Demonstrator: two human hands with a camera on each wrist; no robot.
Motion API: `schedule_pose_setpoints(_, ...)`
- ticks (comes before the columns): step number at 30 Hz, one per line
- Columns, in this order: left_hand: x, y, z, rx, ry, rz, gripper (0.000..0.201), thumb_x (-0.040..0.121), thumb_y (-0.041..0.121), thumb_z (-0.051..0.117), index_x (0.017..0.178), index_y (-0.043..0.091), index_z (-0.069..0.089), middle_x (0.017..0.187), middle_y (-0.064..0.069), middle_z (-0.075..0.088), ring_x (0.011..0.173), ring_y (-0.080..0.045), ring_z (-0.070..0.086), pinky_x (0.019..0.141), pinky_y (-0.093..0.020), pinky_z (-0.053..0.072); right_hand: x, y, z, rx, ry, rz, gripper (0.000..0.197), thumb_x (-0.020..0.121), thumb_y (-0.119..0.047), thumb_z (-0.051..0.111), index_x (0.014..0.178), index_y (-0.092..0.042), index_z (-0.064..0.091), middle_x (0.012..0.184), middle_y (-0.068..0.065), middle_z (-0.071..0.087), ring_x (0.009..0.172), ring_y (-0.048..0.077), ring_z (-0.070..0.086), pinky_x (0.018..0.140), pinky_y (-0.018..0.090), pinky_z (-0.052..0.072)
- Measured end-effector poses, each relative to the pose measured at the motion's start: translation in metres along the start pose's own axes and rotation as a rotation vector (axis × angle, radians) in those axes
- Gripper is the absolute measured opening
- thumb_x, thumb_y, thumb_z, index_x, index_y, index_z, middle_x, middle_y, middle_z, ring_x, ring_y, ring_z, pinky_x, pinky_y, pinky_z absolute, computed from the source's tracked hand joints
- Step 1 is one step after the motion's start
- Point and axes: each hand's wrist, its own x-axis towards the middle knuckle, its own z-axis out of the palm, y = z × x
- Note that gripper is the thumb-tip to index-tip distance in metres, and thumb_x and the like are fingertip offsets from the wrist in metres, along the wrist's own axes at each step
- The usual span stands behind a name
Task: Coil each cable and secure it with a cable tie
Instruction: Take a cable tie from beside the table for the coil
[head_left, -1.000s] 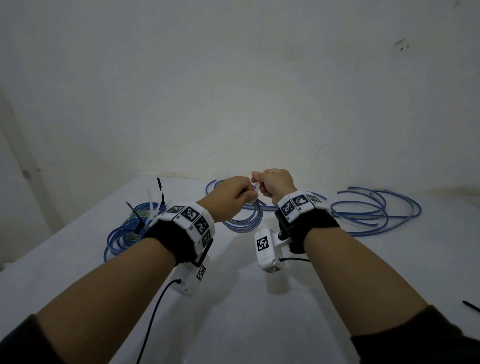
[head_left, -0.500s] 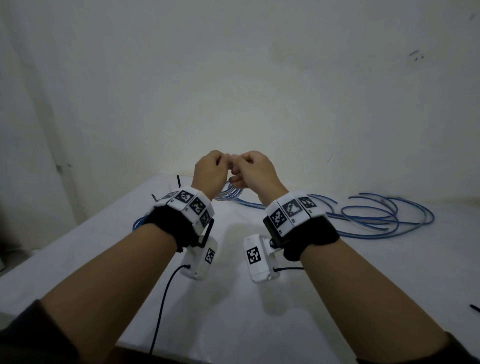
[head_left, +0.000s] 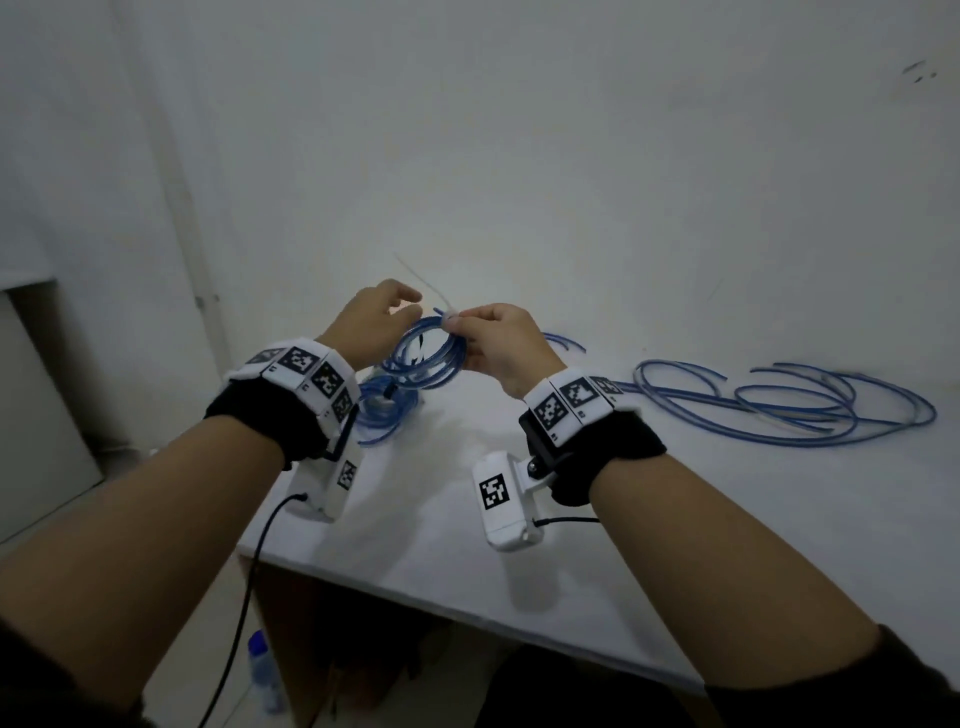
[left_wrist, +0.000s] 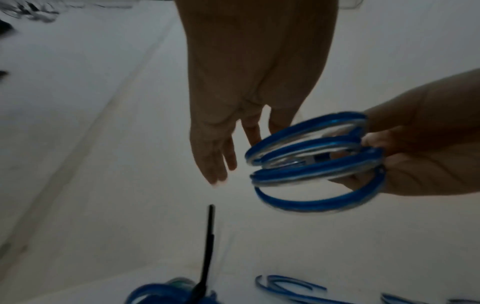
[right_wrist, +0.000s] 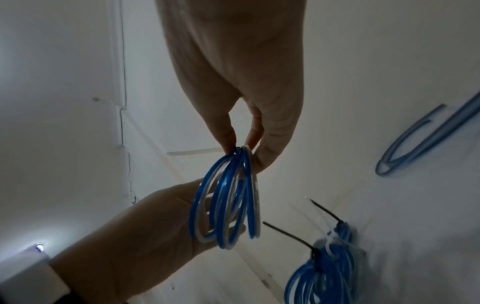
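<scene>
A small coil of blue cable (head_left: 423, 358) hangs in the air above the white table (head_left: 441, 519). My right hand (head_left: 457, 325) pinches the coil's top, where a white cable tie (head_left: 434, 291) is wrapped and its tail sticks up to the left. The right wrist view shows the right hand's fingertips (right_wrist: 233, 144) on the coil (right_wrist: 228, 201) and the tie's tail (right_wrist: 192, 152) beside them. My left hand (head_left: 410, 306) is held just left of the coil with straight fingers (left_wrist: 215, 164), holding nothing; the coil (left_wrist: 311, 162) is right beside it.
A pile of tied blue coils (head_left: 387, 410) with black and white tie tails lies on the table under the left wrist, also in the right wrist view (right_wrist: 327, 273). Loose blue cable (head_left: 779, 410) sprawls at the right. The table's front edge (head_left: 467, 603) is near; a bottle (head_left: 260, 660) stands on the floor.
Both hands were pinched together at the tie. The left hand has since let go, opened and drawn slightly left; the right hand keeps the coil, now in plain view.
</scene>
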Motion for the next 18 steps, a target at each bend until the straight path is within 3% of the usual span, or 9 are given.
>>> schedule_pose_setpoints(3, -0.006, -0.028, -0.007, -0.093, -0.188, -0.215, 0.028, 0.097, 0.027, 0.047, 0.117, 0.011, 0.056, 0.106, -0.007, 0.06, 0.087, -0.02, 0.059, 0.072, -0.031, 0.05, 0.002, 0.016, 0.024, -0.028, -0.052, 0.057, 0.009, 0.084, -0.004, 0.066, 0.081, -0.002, 0.058, 0.078, 0.015, 0.06, 0.066, 0.024, 0.059, 0.077, 0.044, 0.056)
schedule_pose_setpoints(5, -0.01, -0.045, -0.011, -0.108, -0.217, -0.302, 0.023, 0.095, 0.024, 0.051, 0.109, 0.008, 0.059, 0.094, -0.007, 0.067, 0.074, -0.017, 0.063, 0.065, -0.029, 0.053, 0.009, 0.03, 0.039, -0.117, -0.047, 0.087, 0.016, 0.082, -0.007, 0.068, 0.07, -0.006, 0.058, 0.081, 0.02, 0.063, 0.073, 0.031, 0.062, 0.083, 0.051, 0.055)
schedule_pose_setpoints(7, -0.011, -0.062, -0.013, -0.031, -0.215, -0.326, 0.019, 0.093, 0.022, 0.056, 0.103, 0.008, 0.062, 0.092, -0.01, 0.069, 0.076, -0.02, 0.064, 0.062, -0.026, 0.054, 0.016, 0.045, 0.052, -0.187, -0.047, 0.116, 0.017, 0.08, -0.009, 0.07, 0.066, -0.007, 0.059, 0.087, 0.025, 0.065, 0.084, 0.038, 0.066, 0.083, 0.055, 0.054)
schedule_pose_setpoints(9, -0.012, -0.075, -0.013, 0.036, -0.223, -0.346, 0.013, 0.089, 0.022, 0.061, 0.094, 0.01, 0.063, 0.094, -0.013, 0.069, 0.082, -0.024, 0.065, 0.061, -0.026, 0.054, 0.025, 0.058, 0.06, -0.239, -0.047, 0.149, 0.019, 0.079, -0.009, 0.069, 0.064, -0.009, 0.058, 0.086, 0.022, 0.065, 0.088, 0.038, 0.066, 0.082, 0.055, 0.054)
schedule_pose_setpoints(13, -0.008, -0.088, -0.009, 0.11, -0.266, -0.407, 0.01, 0.085, 0.02, 0.068, 0.082, 0.013, 0.062, 0.081, -0.006, 0.063, 0.076, -0.021, 0.062, 0.048, -0.021, 0.054, 0.037, 0.076, 0.065, -0.371, -0.097, 0.202, 0.02, 0.084, -0.008, 0.062, 0.069, -0.017, 0.052, 0.092, 0.011, 0.06, 0.082, 0.024, 0.061, 0.082, 0.043, 0.057)
schedule_pose_setpoints(16, -0.002, -0.095, -0.003, 0.144, -0.313, -0.443, 0.01, 0.083, 0.017, 0.07, 0.083, 0.01, 0.063, 0.076, -0.002, 0.058, 0.072, -0.017, 0.058, 0.044, -0.021, 0.053, 0.045, 0.086, 0.067, -0.438, -0.109, 0.221, 0.016, 0.084, -0.008, 0.061, 0.072, -0.015, 0.052, 0.096, 0.014, 0.06, 0.086, 0.026, 0.062, 0.082, 0.042, 0.057)
schedule_pose_setpoints(18, 0.0, -0.097, 0.0, 0.133, -0.342, -0.455, 0.01, 0.083, 0.015, 0.07, 0.084, 0.008, 0.063, 0.075, -0.003, 0.059, 0.069, -0.014, 0.057, 0.041, -0.021, 0.053, 0.048, 0.09, 0.067, -0.475, -0.117, 0.229, 0.006, 0.083, -0.007, 0.061, 0.084, -0.01, 0.056, 0.102, 0.018, 0.063, 0.092, 0.03, 0.065, 0.082, 0.044, 0.057)
